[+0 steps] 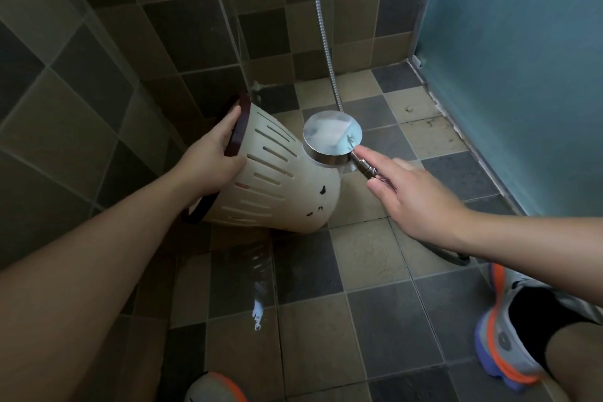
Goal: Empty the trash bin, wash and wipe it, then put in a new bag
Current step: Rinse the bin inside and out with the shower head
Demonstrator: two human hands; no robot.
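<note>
A cream slotted trash bin (284, 186) with a dark brown rim lies tilted on its side above the tiled floor, mouth toward the left wall. My left hand (212, 153) grips its rim, thumb on the outside and fingers inside. My right hand (408, 192) holds the handle of a round chrome shower head (331, 137), index finger stretched along the handle. The head hangs over the bin's base end, its face turned down toward it.
A metal shower hose (323, 26) runs up the tiled back wall. A teal frosted panel (522, 75) closes the right side. Water lies on the floor tiles (261, 303). My shoes (502, 336) are at the lower right and bottom edge.
</note>
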